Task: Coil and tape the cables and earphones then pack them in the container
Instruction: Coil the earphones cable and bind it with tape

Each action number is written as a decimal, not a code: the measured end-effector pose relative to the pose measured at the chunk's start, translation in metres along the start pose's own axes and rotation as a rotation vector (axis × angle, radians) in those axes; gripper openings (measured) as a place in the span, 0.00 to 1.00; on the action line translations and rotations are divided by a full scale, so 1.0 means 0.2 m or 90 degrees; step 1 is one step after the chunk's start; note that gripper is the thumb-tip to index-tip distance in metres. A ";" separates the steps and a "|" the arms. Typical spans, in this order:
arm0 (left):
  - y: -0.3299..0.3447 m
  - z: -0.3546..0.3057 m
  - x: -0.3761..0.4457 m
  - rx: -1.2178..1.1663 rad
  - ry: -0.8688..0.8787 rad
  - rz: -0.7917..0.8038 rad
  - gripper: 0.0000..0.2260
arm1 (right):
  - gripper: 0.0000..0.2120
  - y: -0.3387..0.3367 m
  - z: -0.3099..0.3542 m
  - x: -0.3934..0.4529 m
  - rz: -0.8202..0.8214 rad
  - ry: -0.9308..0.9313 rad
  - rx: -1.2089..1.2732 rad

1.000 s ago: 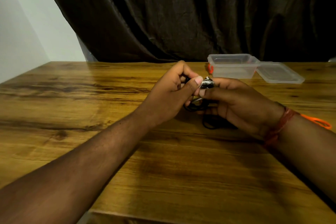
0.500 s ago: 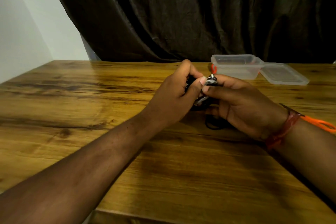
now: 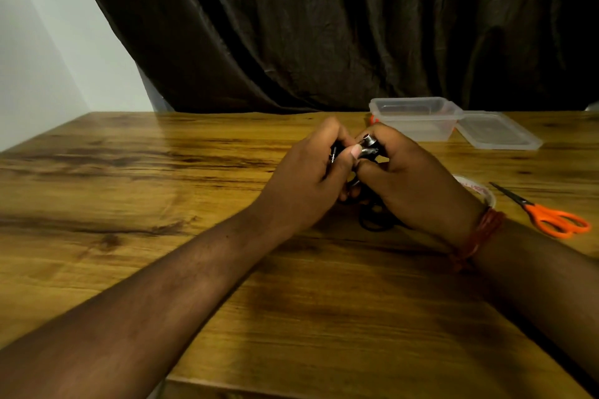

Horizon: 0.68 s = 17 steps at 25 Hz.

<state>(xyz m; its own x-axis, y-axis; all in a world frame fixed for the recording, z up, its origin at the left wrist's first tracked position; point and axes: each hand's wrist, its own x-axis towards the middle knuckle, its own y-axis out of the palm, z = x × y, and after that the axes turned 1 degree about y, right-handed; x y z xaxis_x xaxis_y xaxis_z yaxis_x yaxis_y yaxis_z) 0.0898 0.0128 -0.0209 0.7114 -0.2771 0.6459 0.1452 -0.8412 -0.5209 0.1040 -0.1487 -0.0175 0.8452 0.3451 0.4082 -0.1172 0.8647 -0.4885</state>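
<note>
My left hand (image 3: 308, 185) and my right hand (image 3: 418, 185) meet over the middle of the wooden table (image 3: 162, 204). Both grip black earphones (image 3: 369, 147) with shiny metal buds, which show between my thumbs. A dark loop of their cable (image 3: 372, 220) hangs below my right palm onto the table. The rest of the cable is hidden inside my hands. A clear plastic container (image 3: 415, 118) stands open at the back right, and its lid (image 3: 496, 131) lies flat just to its right.
Orange-handled scissors (image 3: 551, 217) lie at the right, near my right wrist. A roll of tape (image 3: 479, 191) peeks out behind that wrist. A small orange thing (image 3: 373, 120) sits left of the container. A dark curtain hangs behind the table.
My hands have stayed together on the earphones, with small finger shifts. The view has shifted, so the scissors and the tape roll now show at the right.
</note>
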 end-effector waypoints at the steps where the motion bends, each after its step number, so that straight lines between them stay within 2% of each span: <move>1: 0.00 0.00 0.00 0.002 -0.002 0.005 0.02 | 0.03 0.00 0.00 0.00 0.007 0.008 0.006; 3: 0.00 0.01 0.00 -0.008 -0.004 0.012 0.02 | 0.04 0.00 0.01 -0.01 0.025 0.051 0.081; 6: -0.02 0.03 0.00 -0.041 -0.002 0.023 0.01 | 0.08 -0.04 0.00 0.00 0.091 0.160 0.319; 9: -0.03 0.02 0.00 -0.077 0.006 0.042 0.01 | 0.12 -0.11 0.01 0.00 0.152 0.220 0.480; 14: -0.04 -0.01 -0.01 -0.062 0.049 0.089 0.03 | 0.14 -0.12 -0.01 0.02 0.157 0.276 0.491; 17: -0.05 -0.02 -0.02 0.008 0.099 0.119 0.03 | 0.14 -0.16 0.00 0.01 0.211 0.294 0.477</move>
<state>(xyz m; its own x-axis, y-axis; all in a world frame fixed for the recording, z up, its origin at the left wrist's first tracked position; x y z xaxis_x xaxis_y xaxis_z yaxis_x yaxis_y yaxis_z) 0.0829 0.0198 -0.0165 0.6123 -0.4971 0.6148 0.0298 -0.7626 -0.6462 0.1096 -0.1760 -0.0007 0.8127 0.5760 -0.0875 -0.5586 0.8131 0.1640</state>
